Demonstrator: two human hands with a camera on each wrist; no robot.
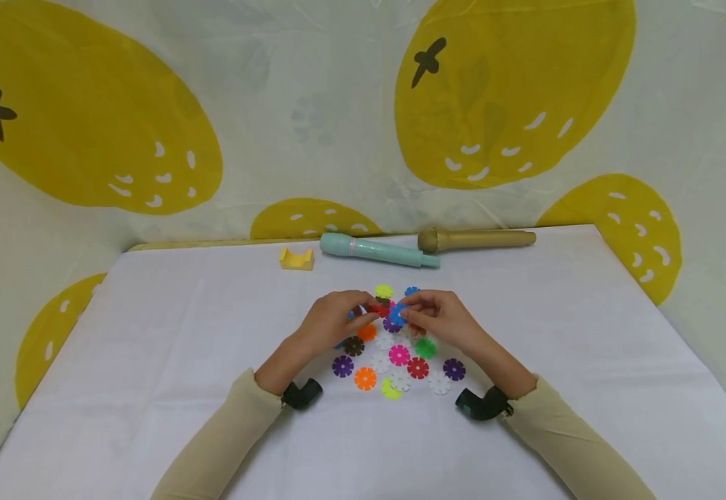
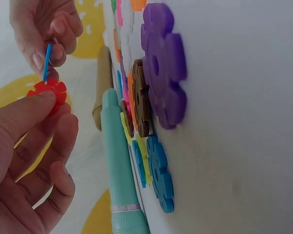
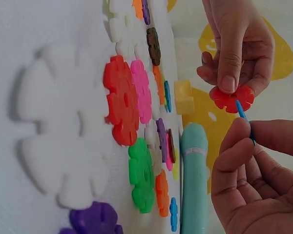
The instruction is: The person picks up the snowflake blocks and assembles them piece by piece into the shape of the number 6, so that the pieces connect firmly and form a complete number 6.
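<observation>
Over a pile of plastic snowflake discs, my left hand (image 1: 331, 321) pinches a red notched disc (image 3: 245, 96) between thumb and fingers. My right hand (image 1: 442, 321) pinches a blue notched disc (image 1: 398, 314) by its edge. Seen edge-on in the left wrist view, the blue disc stands crosswise to the red one, its rim right at the red disc's notches. Beneath the hands lie a pink disc (image 1: 399, 355), a brown disc (image 1: 353, 346), a green disc (image 3: 141, 175) and several white, purple and orange ones.
Behind the pile lies a mint-green microphone-shaped tube (image 1: 378, 251), with a tan one (image 1: 478, 239) to its right. A small yellow notched block (image 1: 297, 260) is at their left. The white-covered table (image 1: 150, 361) meets a fruit-patterned cloth (image 1: 312, 90) at the back.
</observation>
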